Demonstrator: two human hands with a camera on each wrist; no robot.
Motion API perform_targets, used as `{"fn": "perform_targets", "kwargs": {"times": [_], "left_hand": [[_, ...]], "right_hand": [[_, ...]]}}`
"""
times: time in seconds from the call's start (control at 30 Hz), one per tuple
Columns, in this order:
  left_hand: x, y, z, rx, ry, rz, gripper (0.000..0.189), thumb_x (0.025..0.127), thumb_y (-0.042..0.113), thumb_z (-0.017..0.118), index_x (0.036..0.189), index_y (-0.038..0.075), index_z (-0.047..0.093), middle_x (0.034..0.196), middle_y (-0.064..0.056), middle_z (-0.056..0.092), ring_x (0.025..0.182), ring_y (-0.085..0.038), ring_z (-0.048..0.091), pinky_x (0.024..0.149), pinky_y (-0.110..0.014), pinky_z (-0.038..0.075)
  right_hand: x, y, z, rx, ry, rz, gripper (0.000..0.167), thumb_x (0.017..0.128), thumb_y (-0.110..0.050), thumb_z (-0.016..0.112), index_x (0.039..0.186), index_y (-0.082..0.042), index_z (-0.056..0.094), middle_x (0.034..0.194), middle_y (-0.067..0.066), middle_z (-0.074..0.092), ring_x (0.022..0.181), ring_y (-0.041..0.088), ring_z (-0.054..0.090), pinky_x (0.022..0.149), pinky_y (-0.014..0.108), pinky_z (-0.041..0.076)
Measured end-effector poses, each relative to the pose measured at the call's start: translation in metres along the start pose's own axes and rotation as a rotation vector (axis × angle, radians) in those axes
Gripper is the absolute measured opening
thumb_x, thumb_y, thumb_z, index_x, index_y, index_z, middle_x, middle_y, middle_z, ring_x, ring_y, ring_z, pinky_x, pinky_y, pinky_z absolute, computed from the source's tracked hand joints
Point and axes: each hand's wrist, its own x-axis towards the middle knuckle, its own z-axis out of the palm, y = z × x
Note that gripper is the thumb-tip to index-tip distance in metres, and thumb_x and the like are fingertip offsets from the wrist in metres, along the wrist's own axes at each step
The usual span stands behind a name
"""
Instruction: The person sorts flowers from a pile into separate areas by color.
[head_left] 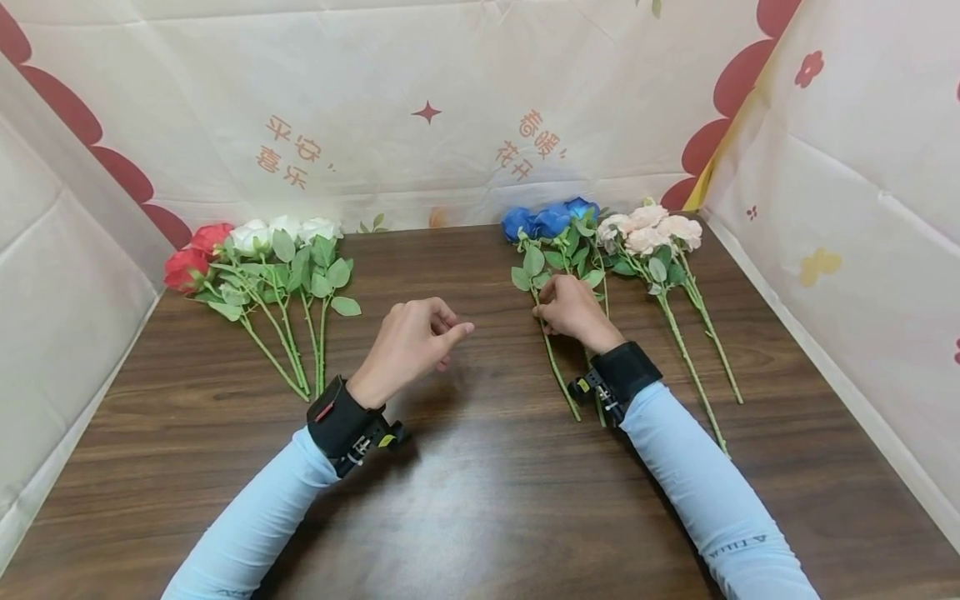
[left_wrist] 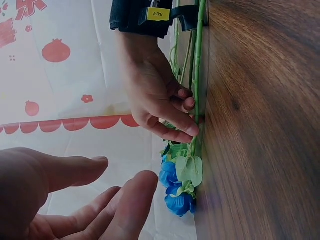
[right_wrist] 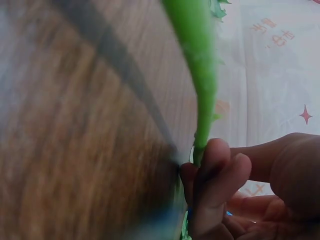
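Observation:
In the head view, my right hand (head_left: 576,315) pinches the green stem (head_left: 557,367) of the leftmost blue rose (head_left: 517,223), below its leaves. The right wrist view shows this stem (right_wrist: 202,95) large, running down into the fingertips. Other blue roses (head_left: 553,220) lie close beside it, partly hidden by leaves and the hand. My left hand (head_left: 408,346) hovers over the middle of the table, holding nothing, its fingers loosely bent and the thumb apart from them. In the left wrist view, thumb and fingers of the left hand (left_wrist: 95,205) show a gap between them.
Pale pink flowers (head_left: 648,229) lie to the right of the blue roses, stems toward the front. At the left lie red roses (head_left: 187,268) and white roses (head_left: 251,237) with leafy stems. Printed cloth walls (head_left: 450,50) surround the wooden table (head_left: 465,500) at the back and sides.

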Motion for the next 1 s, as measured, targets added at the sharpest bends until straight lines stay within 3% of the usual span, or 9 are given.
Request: {"fn": "perform_targets", "kwargs": {"times": [0.1,0.27,0.37,0.6,0.83,1.0], "left_hand": [[0.000,0.000,0.000,0.004,-0.002,0.006,0.021,0.099,0.027,0.071,0.101,0.006,0.072,0.082,-0.014,0.078,0.055,-0.017,0.071,0.054,-0.032,0.055],[-0.001,0.000,0.000,0.001,-0.004,0.007,0.021,0.099,0.026,0.072,0.101,0.005,0.072,0.083,-0.015,0.077,0.056,-0.019,0.071,0.054,-0.032,0.055],[-0.001,-0.001,0.000,0.001,-0.004,0.003,0.021,0.099,0.026,0.072,0.100,0.006,0.072,0.083,-0.015,0.077,0.056,-0.019,0.071,0.054,-0.032,0.056],[0.001,-0.001,0.000,0.023,-0.002,0.001,0.022,0.099,0.028,0.072,0.100,0.007,0.072,0.084,-0.014,0.078,0.055,-0.018,0.070,0.055,-0.031,0.054],[0.003,-0.005,-0.002,0.063,0.000,-0.004,0.022,0.100,0.029,0.071,0.098,0.008,0.074,0.079,-0.012,0.077,0.054,-0.019,0.070,0.051,-0.032,0.052],[0.011,-0.016,-0.007,0.170,0.045,-0.005,0.023,0.098,0.031,0.073,0.094,0.009,0.077,0.077,-0.007,0.076,0.059,-0.017,0.068,0.056,-0.029,0.049]], "right_hand": [[0.000,0.001,0.000,-0.008,-0.003,0.000,0.033,0.099,-0.013,0.069,0.127,0.003,0.062,0.080,0.015,0.076,0.060,0.017,0.070,0.058,0.030,0.057],[0.001,0.001,-0.001,-0.014,-0.017,-0.002,0.035,0.099,-0.016,0.070,0.128,0.003,0.063,0.106,0.022,0.074,0.062,0.016,0.071,0.061,0.031,0.060],[0.000,-0.001,-0.004,-0.004,-0.023,0.000,0.035,0.099,-0.019,0.070,0.127,0.002,0.064,0.113,0.022,0.072,0.063,0.017,0.072,0.062,0.031,0.060],[-0.006,-0.010,-0.011,0.004,-0.009,-0.010,0.035,0.100,-0.024,0.068,0.125,0.000,0.063,0.099,0.019,0.075,0.065,0.020,0.073,0.065,0.037,0.063],[-0.012,-0.023,-0.009,-0.025,-0.009,-0.069,0.032,0.101,-0.025,0.067,0.125,-0.003,0.066,0.080,0.015,0.076,0.063,0.023,0.073,0.061,0.031,0.058],[-0.020,-0.034,-0.002,-0.028,-0.042,-0.101,0.028,0.101,-0.025,0.068,0.120,-0.004,0.066,0.083,0.015,0.076,0.065,0.027,0.074,0.056,0.031,0.058]]}}
